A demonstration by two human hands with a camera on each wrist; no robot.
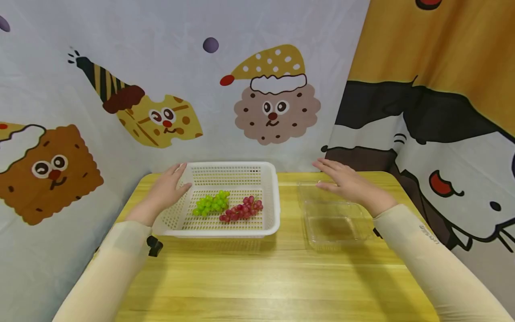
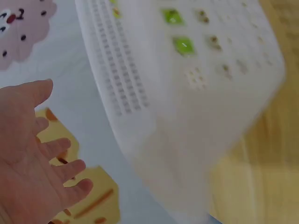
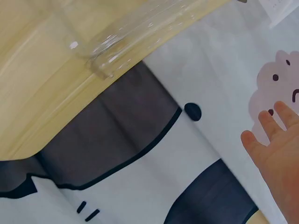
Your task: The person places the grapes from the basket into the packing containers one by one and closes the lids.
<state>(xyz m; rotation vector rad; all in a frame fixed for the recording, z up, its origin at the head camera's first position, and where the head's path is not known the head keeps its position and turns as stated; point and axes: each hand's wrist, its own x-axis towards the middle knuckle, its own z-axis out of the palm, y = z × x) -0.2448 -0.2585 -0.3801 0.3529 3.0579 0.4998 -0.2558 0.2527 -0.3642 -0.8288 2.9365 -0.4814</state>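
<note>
A white plastic basket (image 1: 225, 233) with slotted walls stands on the left half of the table. In it lie a bunch of green grapes (image 1: 211, 203) and, to the right, a bunch of red grapes (image 1: 242, 210). My left hand (image 1: 166, 190) is held over the basket's left side, its fingers extended and holding nothing; the left wrist view shows the hand (image 2: 35, 154) apart from the basket wall (image 2: 117, 84). Above a clear plastic container (image 1: 335, 223) with its lid raised at the back, my right hand (image 1: 346, 181) hovers with straight fingers and nothing in them.
The wooden table (image 1: 241, 277) ends against a printed cloth backdrop (image 1: 193, 27) with cartoon biscuits. A strip of bare wood separates the basket from the clear container. On the right hangs a cloth (image 1: 434, 112) with a large cartoon animal.
</note>
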